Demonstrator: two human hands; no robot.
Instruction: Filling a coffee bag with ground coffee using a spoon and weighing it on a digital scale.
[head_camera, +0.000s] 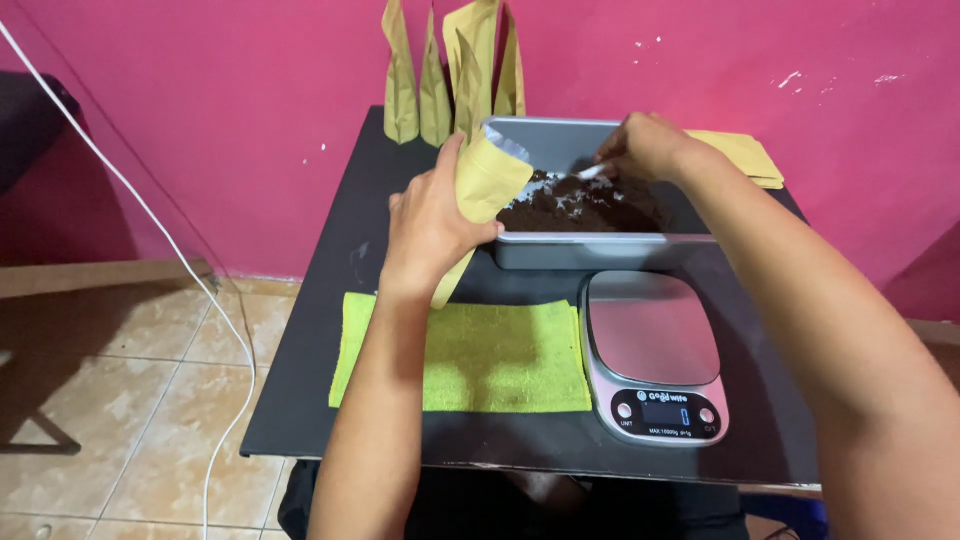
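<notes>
My left hand (430, 225) grips a tan paper pouch (487, 180) with a silver inner lining, its open mouth tilted toward a grey metal tray (600, 250). Dark brown ground powder (590, 208) fills the tray. My right hand (650, 145) reaches into the tray from the right and holds a small white scoop (592, 172) over the powder, close to the pouch's mouth.
A digital kitchen scale (655, 355) sits on the black table (320, 380) in front of the tray, with a yellow-green cloth (470, 355) to its left. Several tan pouches (450, 70) stand against the pink wall; flat ones (745, 155) lie at the right. A white cable (150, 220) hangs left.
</notes>
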